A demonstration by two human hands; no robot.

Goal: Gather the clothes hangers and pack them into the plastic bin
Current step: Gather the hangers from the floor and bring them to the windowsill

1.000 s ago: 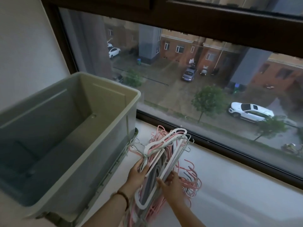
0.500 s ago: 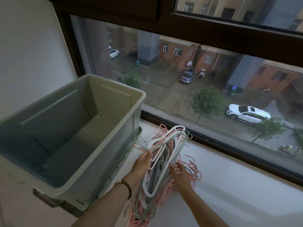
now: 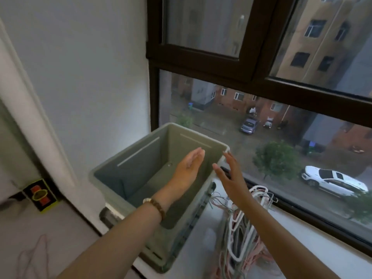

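The hangers (image 3: 241,228) lie bunched on the sill (image 3: 314,246) just beside the bin (image 3: 141,158), light, stiff and likely to snag, probably best gripped round the bundle's middle; both hands hold nothing, left hand (image 3: 187,168) flat over the bin, right hand (image 3: 231,178) spread near its rim

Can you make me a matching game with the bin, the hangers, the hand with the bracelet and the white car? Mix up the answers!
Things:
1. bin
2. hangers
3. left hand
4. white car

Clues:
A. parked outside, down below
B. piled on the sill
C. grey-green
D. open, held over the bin

Pairs: 1-C, 2-B, 3-D, 4-A
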